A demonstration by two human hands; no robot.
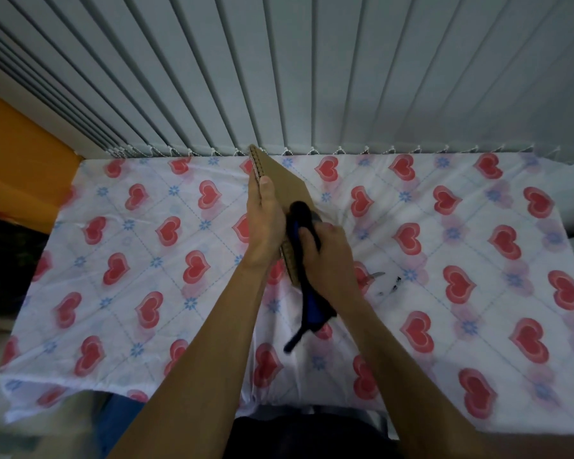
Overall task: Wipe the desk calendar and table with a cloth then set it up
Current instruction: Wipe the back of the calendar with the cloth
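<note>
Both forearms (206, 342) extended from the bottom of the view and met at the desk calendar (287, 180), which was held clear of the table (478, 376) with its edge toward the camera and its brown board backing showing. The left hand (267, 223) held the calendar from its left side, thumb laid along the upper edge; the fingers behind the board were hidden. The right hand (328, 256) was closed around a dark blue-black cloth (304, 217) and pressed it against the calendar's right face, with the loose tail of the cloth hanging below the calendar toward the camera. A heart-print tablecloth (146, 260) covered the table on both sides of the calendar. Small dark items (388, 283), too blurred to identify, lay to the right of the calendar and apart from it. Vertical blinds (279, 77) hung behind the calendar. Assessment: the calendar-wiping step appeared to be in progress. Whether the other face was clean could not be determined. Wiping the table and standing the calendar upright appeared to be outstanding, since the calendar was not set down.
</note>
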